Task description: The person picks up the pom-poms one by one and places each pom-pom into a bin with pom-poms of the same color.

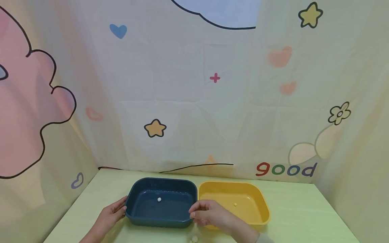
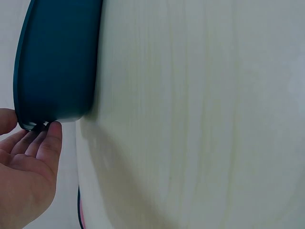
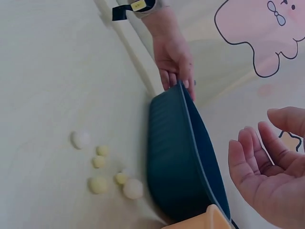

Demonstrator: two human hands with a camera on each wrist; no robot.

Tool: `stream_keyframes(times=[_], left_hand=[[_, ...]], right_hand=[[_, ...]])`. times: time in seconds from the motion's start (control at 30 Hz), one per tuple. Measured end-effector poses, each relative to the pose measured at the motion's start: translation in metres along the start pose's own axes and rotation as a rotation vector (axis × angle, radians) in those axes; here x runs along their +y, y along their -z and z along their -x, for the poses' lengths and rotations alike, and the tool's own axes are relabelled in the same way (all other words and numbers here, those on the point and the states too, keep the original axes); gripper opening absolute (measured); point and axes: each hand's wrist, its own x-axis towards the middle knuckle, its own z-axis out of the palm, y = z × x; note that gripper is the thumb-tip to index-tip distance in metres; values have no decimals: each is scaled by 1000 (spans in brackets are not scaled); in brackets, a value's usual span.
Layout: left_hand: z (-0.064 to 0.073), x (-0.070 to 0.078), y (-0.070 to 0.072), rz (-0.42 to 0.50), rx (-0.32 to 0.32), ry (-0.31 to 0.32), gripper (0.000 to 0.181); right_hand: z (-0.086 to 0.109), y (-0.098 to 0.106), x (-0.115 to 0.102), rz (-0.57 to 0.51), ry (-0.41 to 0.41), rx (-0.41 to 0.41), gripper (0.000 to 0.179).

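My left hand (image 1: 107,216) holds the left end of a dark blue plastic basin (image 1: 158,222); in the left wrist view its thumb is at the rim and its fingers lie against the outer wall. Inside that basin sits one white ball (image 1: 159,199). Over the place where the two basins meet, my right hand (image 1: 214,216) hovers, fingers loosely bent. The right wrist view shows a gap between its thumb and fingers (image 3: 259,148), holding nothing. A yellow basin (image 1: 266,216) stands alongside, partly hidden by this hand, with a small yellow ball (image 1: 235,205) inside.
Several loose balls lie on the pale table before the basins, among them a white ball (image 3: 133,188) and a yellow ball (image 3: 98,185). A printed cloth (image 1: 182,84) hangs behind and at both sides of the table.
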Motion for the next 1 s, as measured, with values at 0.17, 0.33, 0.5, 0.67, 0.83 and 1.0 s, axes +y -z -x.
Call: stream_keyframes(times=[0.17, 0.33, 0.5, 0.67, 0.83, 1.0], left_hand=[[-1, -1, 1, 3, -6, 7, 49], [-2, 0, 0, 19, -2, 9, 48], [-3, 0, -1, 25, 4, 2, 48], [-3, 0, -1, 12, 4, 11, 48], [-3, 1, 0, 8, -1, 17, 49], [-2, 2, -1, 9, 1, 16, 49]], right_hand=[[10, 0, 14, 30, -1, -9, 24], [16, 2, 24, 46, -11, -31, 27], [22, 2, 31, 100, -38, -25, 29], [24, 2, 43, 127, -46, -3, 26], [24, 4, 62, 121, -38, -13, 21], [23, 6, 77, 116, -9, -39, 24]])
